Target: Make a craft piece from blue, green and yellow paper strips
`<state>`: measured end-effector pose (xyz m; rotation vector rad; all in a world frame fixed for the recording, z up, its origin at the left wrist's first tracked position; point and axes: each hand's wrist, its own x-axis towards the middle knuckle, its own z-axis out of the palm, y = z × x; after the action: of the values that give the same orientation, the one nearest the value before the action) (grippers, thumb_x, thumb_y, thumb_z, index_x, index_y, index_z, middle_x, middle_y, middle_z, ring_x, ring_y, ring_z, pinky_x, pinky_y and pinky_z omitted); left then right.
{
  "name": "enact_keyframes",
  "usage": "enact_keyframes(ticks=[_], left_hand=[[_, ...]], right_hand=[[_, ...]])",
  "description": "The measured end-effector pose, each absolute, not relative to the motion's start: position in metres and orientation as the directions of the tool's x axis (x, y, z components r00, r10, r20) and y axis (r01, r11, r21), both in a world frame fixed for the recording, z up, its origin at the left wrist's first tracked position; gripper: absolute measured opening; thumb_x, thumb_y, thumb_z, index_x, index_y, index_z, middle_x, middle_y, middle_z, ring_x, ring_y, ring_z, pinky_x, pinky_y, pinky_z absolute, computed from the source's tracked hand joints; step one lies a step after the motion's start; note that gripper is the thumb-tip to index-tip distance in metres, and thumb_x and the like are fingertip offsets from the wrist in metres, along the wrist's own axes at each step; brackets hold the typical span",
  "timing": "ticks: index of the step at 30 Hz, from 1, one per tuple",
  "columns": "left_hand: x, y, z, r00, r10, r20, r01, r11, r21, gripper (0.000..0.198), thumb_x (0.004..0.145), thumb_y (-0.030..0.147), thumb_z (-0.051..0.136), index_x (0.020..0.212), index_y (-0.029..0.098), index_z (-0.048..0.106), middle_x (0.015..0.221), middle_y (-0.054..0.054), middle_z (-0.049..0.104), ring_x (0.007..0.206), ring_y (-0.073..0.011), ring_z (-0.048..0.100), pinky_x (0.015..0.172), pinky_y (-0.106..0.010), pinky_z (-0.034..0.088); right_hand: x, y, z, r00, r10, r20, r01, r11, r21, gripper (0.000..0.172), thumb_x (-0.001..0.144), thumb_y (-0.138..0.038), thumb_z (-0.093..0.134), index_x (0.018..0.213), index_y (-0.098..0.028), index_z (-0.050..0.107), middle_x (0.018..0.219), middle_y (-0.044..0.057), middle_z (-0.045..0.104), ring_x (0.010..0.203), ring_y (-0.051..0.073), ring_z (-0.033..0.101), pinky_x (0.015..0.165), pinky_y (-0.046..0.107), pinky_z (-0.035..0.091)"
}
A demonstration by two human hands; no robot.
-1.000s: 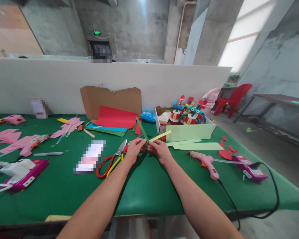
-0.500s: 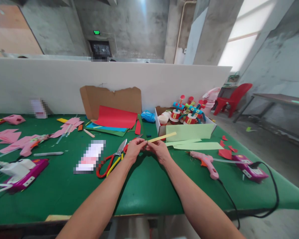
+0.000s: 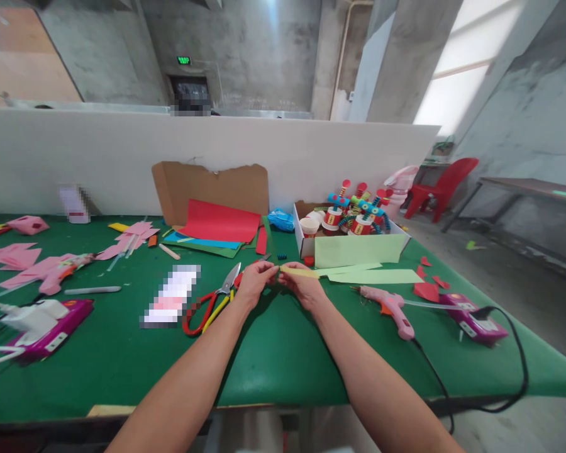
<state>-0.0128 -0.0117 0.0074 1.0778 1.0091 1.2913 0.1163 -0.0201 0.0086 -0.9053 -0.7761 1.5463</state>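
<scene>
A narrow yellow paper strip (image 3: 300,272) runs from the meeting fingertips out over my right hand (image 3: 302,288), whose thumb and fingers pinch it near its left end. My left hand (image 3: 258,280) is closed in a pinch at that same end, and the tiny bit between its fingertips is mostly hidden. Just left of my left hand lie red-handled scissors (image 3: 213,302) with a yellow-handled tool (image 3: 218,313) beside them. Pale green paper strips (image 3: 375,275) rest on the table to the right of my right hand.
A pink glue gun (image 3: 390,308) and purple power strip (image 3: 474,319) lie right, their black cable hanging over the edge. Behind stands a box (image 3: 306,244) of paper-cup figures. Red paper (image 3: 221,221) tops a stack of sheets. Left are another glue gun (image 3: 56,275) and power strip (image 3: 59,333).
The yellow strip has swung down; its free end, earlier raised up to the right, now lies low across my right hand. Both hands stay in nearly the same place.
</scene>
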Motion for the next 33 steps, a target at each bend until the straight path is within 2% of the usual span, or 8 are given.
enact_keyframes(ticks=[6,16,24,28,33], left_hand=[[-0.0128,-0.0136,0.0102,0.052,0.998,-0.018,-0.227,0.029,0.974,0.036,0.047,0.040,0.081,0.062,0.013,0.061,0.052,0.003,0.055,0.046,-0.0072,0.047,0.047,-0.020,0.036],[-0.0118,-0.0157,0.0124,0.048,0.999,-0.024,-0.258,0.035,0.966,0.032,0.045,0.036,0.080,0.061,0.013,0.063,0.051,0.001,0.056,0.046,-0.0083,0.047,0.048,-0.022,0.036],[-0.0117,-0.0141,0.0079,0.066,0.997,-0.026,-0.254,0.042,0.966,0.036,0.049,0.042,0.079,0.064,0.012,0.066,0.052,0.000,0.058,0.046,-0.0084,0.047,0.048,-0.022,0.036],[-0.0113,-0.0135,0.0061,0.079,0.997,-0.015,-0.313,0.040,0.949,0.035,0.052,0.041,0.079,0.066,0.012,0.065,0.055,-0.001,0.059,0.048,-0.0077,0.049,0.049,-0.022,0.040],[-0.0099,-0.0174,0.0111,0.105,0.994,-0.043,-0.291,0.072,0.954,0.039,0.050,0.033,0.081,0.078,0.013,0.063,0.064,0.000,0.061,0.053,-0.0078,0.052,0.051,-0.020,0.042]], right_hand=[[0.1160,-0.0214,0.0088,-0.085,0.993,-0.084,-0.445,-0.113,-0.888,0.034,0.048,-0.035,0.084,0.067,-0.016,0.063,0.062,-0.002,0.065,0.057,0.009,0.060,0.063,0.024,0.051],[0.1150,-0.0235,0.0107,-0.061,0.993,-0.098,-0.411,-0.114,-0.904,0.037,0.045,-0.036,0.085,0.065,-0.016,0.060,0.058,-0.003,0.064,0.053,0.008,0.059,0.060,0.023,0.051],[0.1154,-0.0217,0.0092,-0.025,0.995,-0.101,-0.397,-0.103,-0.912,0.036,0.047,-0.032,0.084,0.074,-0.016,0.066,0.058,-0.001,0.065,0.054,0.010,0.059,0.061,0.026,0.052],[0.1154,-0.0209,0.0092,0.007,0.997,-0.080,-0.373,-0.072,-0.925,0.032,0.050,-0.031,0.083,0.073,-0.016,0.069,0.060,-0.001,0.066,0.055,0.011,0.059,0.064,0.028,0.053],[0.1159,-0.0178,0.0087,0.083,0.990,-0.115,-0.468,-0.063,-0.881,0.030,0.047,-0.028,0.083,0.068,-0.017,0.066,0.059,-0.003,0.064,0.055,0.011,0.059,0.063,0.027,0.053]])
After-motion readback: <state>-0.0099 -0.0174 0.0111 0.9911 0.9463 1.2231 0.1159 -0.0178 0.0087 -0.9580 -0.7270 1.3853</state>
